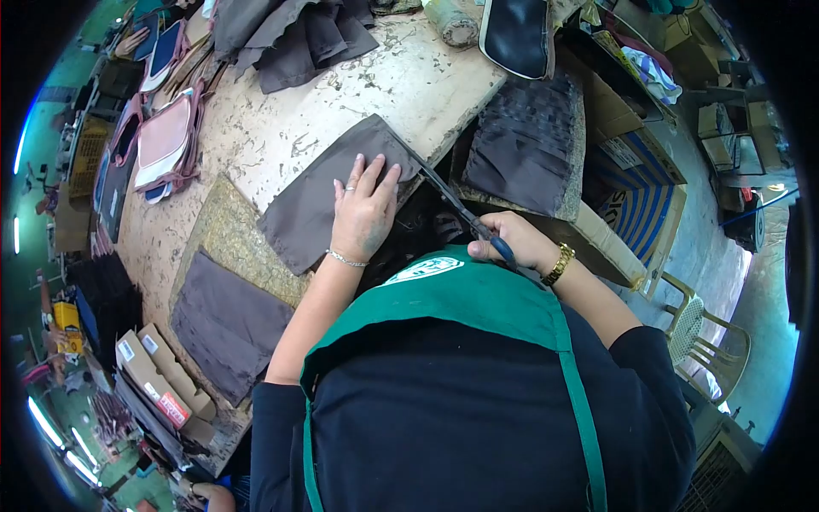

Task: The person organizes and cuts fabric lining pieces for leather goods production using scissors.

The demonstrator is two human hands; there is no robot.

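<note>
A dark grey-brown piece of cloth point(299, 200) lies on the worn, stained table point(247, 128). Flat on it, fingers spread, rests my left hand point(367, 209). My right hand point(510, 239) is closed around the dark handles of a pair of scissors point(452, 198). Their blades point up and left and meet the right edge of the cloth, beside my left fingertips. Part of the blades is hidden at the cloth's edge. Another dark cloth piece point(226, 320) lies at the lower left on a mottled board point(223, 226).
Dark cloth sheets point(299, 43) are heaped at the top. More dark cloth point(527, 141) lies on a board to the right, near cardboard boxes point(653, 205). Pink-edged pieces point(166, 132) sit at the left, narrow boxes point(162, 380) at the lower left. A chair point(704, 333) stands at the right. Another person's hand point(132, 41) shows at the upper left.
</note>
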